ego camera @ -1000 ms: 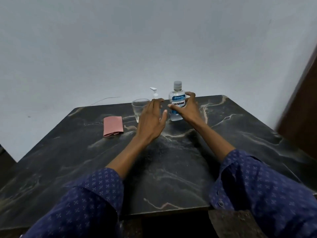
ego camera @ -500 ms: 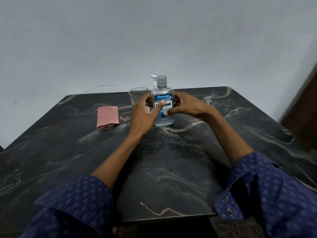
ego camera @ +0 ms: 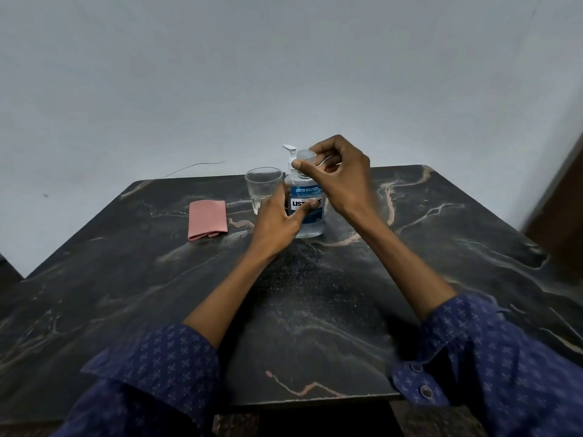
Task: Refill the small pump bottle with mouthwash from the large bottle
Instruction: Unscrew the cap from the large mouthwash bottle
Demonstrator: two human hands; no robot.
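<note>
The large clear mouthwash bottle (ego camera: pixel 310 220) with a blue label stands upright on the dark marble table (ego camera: pixel 315 310), toward the far middle. My left hand (ego camera: pixel 277 220) grips its body from the left, thumb across the label. My right hand (ego camera: pixel 340 175) is above it, fingers and thumb pinching the bottle's clear cap (ego camera: pixel 305 159). Directly behind the large bottle stands the small pump bottle (ego camera: pixel 290 152); only its white pump head shows, the rest is hidden.
An empty drinking glass (ego camera: pixel 263 187) stands just left of the bottles, close to my left hand. A folded pink cloth (ego camera: pixel 207 219) lies further left. A thin wire (ego camera: pixel 195 167) runs off the table's far edge. A grey wall rises behind.
The large bottle was slid left, in front of the pump bottle. My right hand rose from the bottle's side to its cap. My left hand closed round the body.
</note>
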